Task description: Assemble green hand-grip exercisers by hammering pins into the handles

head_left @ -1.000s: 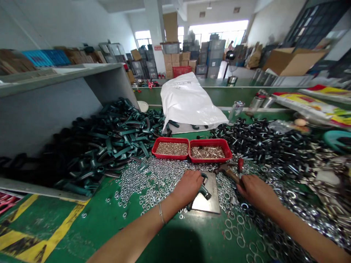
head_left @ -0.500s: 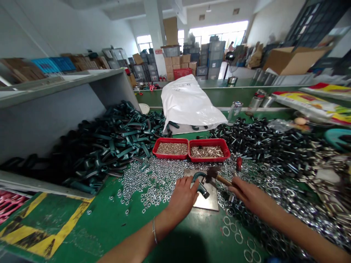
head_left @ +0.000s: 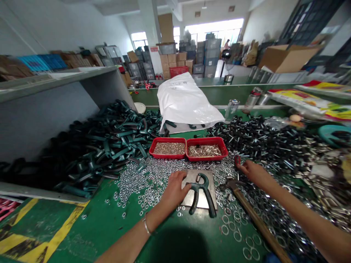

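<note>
A dark green hand-grip exerciser [head_left: 202, 193] lies flat on a small steel plate [head_left: 195, 200] in front of me. My left hand [head_left: 173, 190] rests on the plate's left edge, fingers loosely spread, fingertips at the exerciser's left handle and gripping nothing. My right hand [head_left: 251, 172] reaches out to the right of the plate, with its fingertips pinched at a small red-capped piece [head_left: 237, 160] standing among the washers. A wooden-handled hammer [head_left: 253, 217] lies loose on the table below my right forearm, its head next to the plate.
Two red trays [head_left: 187, 157] of small metal parts stand behind the plate. Loose washers [head_left: 148, 180] cover the green table. A heap of green handles [head_left: 106, 146] lies left, black and silver parts [head_left: 274, 142] right, a white bag [head_left: 186, 100] behind. A grey shelf [head_left: 55, 95] stands at the left.
My right hand put the hammer down on the table and moved up to the red-capped piece. My left hand let the exerciser go, and it now lies flat on the plate.
</note>
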The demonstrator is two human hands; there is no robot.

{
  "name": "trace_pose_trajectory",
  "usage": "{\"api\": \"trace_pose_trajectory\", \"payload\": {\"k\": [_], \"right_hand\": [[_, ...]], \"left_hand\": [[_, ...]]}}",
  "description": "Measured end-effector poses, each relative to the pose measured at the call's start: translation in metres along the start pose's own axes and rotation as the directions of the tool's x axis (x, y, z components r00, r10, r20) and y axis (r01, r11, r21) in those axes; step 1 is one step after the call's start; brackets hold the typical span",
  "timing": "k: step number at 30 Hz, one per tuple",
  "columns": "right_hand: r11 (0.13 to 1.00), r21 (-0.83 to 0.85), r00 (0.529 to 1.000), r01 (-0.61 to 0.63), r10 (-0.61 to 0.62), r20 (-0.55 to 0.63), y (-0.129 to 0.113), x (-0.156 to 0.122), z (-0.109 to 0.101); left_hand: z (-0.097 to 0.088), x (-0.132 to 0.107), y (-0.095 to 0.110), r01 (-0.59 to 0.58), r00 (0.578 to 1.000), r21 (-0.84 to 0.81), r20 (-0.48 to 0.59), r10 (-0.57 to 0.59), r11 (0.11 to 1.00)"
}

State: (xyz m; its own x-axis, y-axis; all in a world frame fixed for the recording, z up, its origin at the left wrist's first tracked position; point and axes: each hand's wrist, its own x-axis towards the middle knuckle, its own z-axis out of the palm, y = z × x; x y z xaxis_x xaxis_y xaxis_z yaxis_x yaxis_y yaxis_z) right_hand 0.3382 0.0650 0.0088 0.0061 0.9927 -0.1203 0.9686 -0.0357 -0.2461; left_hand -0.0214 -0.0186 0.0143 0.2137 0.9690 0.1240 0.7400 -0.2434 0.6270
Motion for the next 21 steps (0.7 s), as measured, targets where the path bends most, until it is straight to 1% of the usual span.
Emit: {"api": "trace_pose_trajectory", "payload": {"k": [2,4,6,8,9,10,11,12,13,14,15,16,17,18,20,21], "right_hand": [[0.998,-0.024,0.998,-0.061,0.061,0.022,-0.008,0.016,0.007],[0.996,-0.028,0.995,-0.088,0.089,0.042,-0.013,0.025,0.010],[0.995,-0.011,0.991,-0.097,0.098,0.087,-0.012,0.028,0.004],[0.994,0.010,0.986,-0.111,0.109,0.129,-0.008,0.025,-0.009],[0.991,0.041,0.984,-0.130,0.123,0.126,-0.007,0.022,-0.018],[0.985,0.090,0.986,-0.148,0.139,0.091,-0.008,0.016,-0.026],[0.975,0.166,0.989,-0.148,0.144,0.036,-0.012,0.010,-0.034],[0.954,0.277,0.992,-0.115,0.126,-0.024,-0.020,0.002,-0.041],[0.909,0.415,0.994,-0.050,0.088,-0.072,-0.031,-0.007,-0.044],[0.833,0.553,0.995,0.031,0.027,-0.097,-0.045,-0.015,-0.045],[0.712,0.695,0.994,0.103,-0.053,-0.094,-0.063,-0.023,-0.041],[0.581,0.804,0.990,0.124,-0.121,-0.065,-0.082,-0.031,-0.035],[0.490,0.864,0.986,0.114,-0.165,-0.037,-0.100,-0.036,-0.026],[0.443,0.890,0.985,0.108,-0.168,-0.036,-0.118,-0.040,-0.015],[0.413,0.905,0.987,0.097,-0.160,-0.033,-0.145,-0.043,0.009],[0.405,0.909,0.988,0.097,-0.149,-0.039,-0.153,-0.043,0.020]], "left_hand": [[0.007,-0.010,0.009,-0.018,1.000,0.029,-0.010,0.018,0.999],[0.015,-0.014,0.019,-0.037,0.999,0.060,0.009,0.037,0.998],[0.021,-0.008,0.022,-0.046,0.999,0.085,0.023,0.044,0.995],[0.022,0.003,0.020,-0.058,0.998,0.079,0.025,0.056,0.995],[0.021,0.008,0.017,-0.070,0.997,0.060,0.031,0.069,0.996],[0.019,0.012,0.014,-0.087,0.996,0.035,0.040,0.085,0.996],[0.017,0.015,0.011,-0.102,0.994,0.009,0.052,0.101,0.995],[0.015,0.016,0.008,-0.110,0.992,-0.015,0.064,0.110,0.994],[0.014,0.016,0.006,-0.109,0.991,-0.033,0.069,0.111,0.993],[0.013,0.015,0.005,-0.102,0.992,-0.045,0.065,0.105,0.994],[0.013,0.013,0.004,-0.091,0.994,-0.054,0.056,0.094,0.994],[0.013,0.011,0.003,-0.079,0.996,-0.060,0.045,0.082,0.995],[0.014,0.009,0.002,-0.069,0.997,-0.066,0.035,0.071,0.995],[0.015,0.008,0.002,-0.060,0.998,-0.071,0.027,0.062,0.996],[0.016,0.007,0.000,-0.050,0.998,-0.077,0.024,0.052,0.996],[0.017,0.008,-0.001,-0.048,0.998,-0.079,0.027,0.050,0.996]]}}
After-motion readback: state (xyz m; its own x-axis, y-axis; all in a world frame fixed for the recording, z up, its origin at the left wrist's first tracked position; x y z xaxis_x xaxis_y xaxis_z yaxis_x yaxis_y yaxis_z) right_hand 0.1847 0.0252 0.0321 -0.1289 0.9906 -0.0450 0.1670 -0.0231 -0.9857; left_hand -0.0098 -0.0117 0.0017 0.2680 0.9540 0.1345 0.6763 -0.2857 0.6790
